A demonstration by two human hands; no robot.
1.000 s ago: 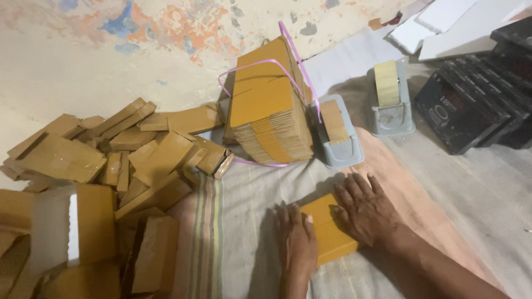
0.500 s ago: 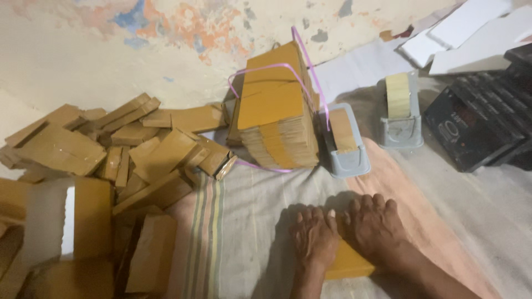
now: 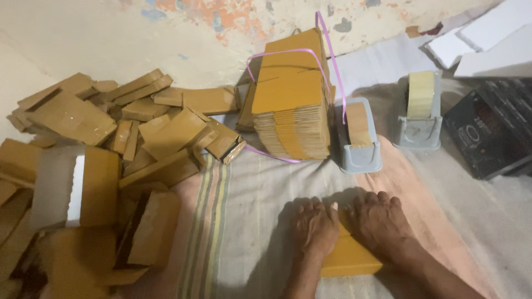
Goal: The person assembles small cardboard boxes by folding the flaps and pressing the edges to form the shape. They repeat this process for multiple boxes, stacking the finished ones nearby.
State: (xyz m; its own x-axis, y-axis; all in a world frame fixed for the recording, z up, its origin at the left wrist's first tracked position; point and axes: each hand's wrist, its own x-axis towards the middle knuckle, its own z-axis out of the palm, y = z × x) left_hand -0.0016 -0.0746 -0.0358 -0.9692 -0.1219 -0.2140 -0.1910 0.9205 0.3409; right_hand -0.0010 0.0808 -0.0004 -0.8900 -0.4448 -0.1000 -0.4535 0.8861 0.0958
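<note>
Cardboard box point(image 3: 349, 257), flat and yellow-brown, lies on the cloth point(image 3: 266, 188) under both hands. Left hand point(image 3: 315, 226) and right hand point(image 3: 381, 221) press palm-down on it, fingers extended and close together. Bundled flat cartons point(image 3: 291, 105) stand beyond, beside a grey tape dispenser point(image 3: 357, 138).
</note>
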